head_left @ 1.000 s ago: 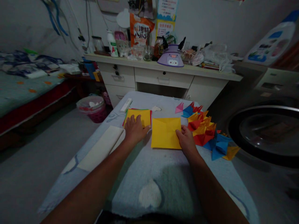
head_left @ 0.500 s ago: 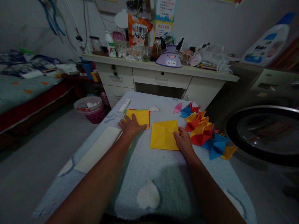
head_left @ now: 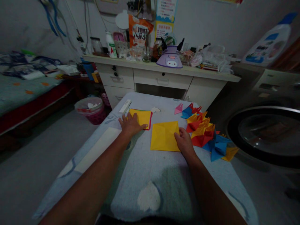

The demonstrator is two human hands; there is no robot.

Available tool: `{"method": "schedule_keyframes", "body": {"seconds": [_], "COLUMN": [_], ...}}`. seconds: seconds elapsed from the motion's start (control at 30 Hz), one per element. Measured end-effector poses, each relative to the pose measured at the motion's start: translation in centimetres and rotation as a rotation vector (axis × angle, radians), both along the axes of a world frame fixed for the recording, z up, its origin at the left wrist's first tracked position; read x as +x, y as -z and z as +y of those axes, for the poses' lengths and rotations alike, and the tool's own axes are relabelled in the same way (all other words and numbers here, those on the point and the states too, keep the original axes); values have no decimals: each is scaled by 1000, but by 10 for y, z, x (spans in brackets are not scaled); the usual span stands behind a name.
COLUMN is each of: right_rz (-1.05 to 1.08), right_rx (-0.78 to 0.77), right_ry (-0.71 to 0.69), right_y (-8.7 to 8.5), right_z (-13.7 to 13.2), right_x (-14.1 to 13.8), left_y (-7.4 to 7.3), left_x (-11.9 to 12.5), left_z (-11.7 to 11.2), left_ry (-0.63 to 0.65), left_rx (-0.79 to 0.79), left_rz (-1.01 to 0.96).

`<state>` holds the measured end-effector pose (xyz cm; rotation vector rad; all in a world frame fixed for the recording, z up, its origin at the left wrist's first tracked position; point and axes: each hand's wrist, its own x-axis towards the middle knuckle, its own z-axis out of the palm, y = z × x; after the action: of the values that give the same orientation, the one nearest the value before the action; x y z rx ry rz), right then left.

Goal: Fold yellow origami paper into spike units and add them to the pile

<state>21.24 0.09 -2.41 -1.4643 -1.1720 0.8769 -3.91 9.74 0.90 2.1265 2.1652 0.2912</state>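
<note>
Fingers spread, my left hand (head_left: 130, 124) rests on the left side of a stack of coloured paper (head_left: 143, 118). Its top sheet is yellow, with red and green edges peeking out beneath. My right hand (head_left: 183, 140) pinches the right edge of a single yellow paper sheet (head_left: 165, 136), thumb on top. Faint creases cross this sheet, which lies over the cloth just right of the stack. Beyond my right hand, folded paper pieces (head_left: 201, 129) in red, yellow, blue and pink stand in a row.
A blue patterned cloth (head_left: 150, 168) covers the table. Near its left edge lie a long white sheet (head_left: 98, 150) and a small white box (head_left: 125, 106). A scrap of white (head_left: 155, 109) sits behind the stack. A washing machine (head_left: 264, 125) stands right; a bin (head_left: 91, 109) stands left.
The paper stack has shifted slightly right and turned a little under my left hand. My right hand and the yellow sheet have barely moved.
</note>
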Motion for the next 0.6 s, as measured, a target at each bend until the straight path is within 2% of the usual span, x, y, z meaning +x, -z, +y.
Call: {"method": "schedule_keyframes", "body": {"seconds": [0.07, 0.17, 0.27, 0.37, 0.47, 0.6], "right_rz": [50, 66, 128, 187, 192, 236], "right_rx": [-22, -56, -89, -116, -120, -158], "right_ry": [7, 8, -61, -111, -81, -44], "right_y": [-1, -5, -11, -15, -16, -24], "right_z": [0, -2, -4, -6, -6, -6], "right_x": [0, -1, -3, -3, -1, 2], "left_y": [-5, -15, -21, -17, -4, 12], "left_x": [3, 7, 6, 7, 13, 20], "left_z": [-12, -40, -72, -99, -113, -115], "left_ry": [69, 336, 698, 899, 926, 885], "left_rx": [117, 242, 86, -49, -55, 112], "left_rz": [-3, -56, -155, -231, -230, -253]}}
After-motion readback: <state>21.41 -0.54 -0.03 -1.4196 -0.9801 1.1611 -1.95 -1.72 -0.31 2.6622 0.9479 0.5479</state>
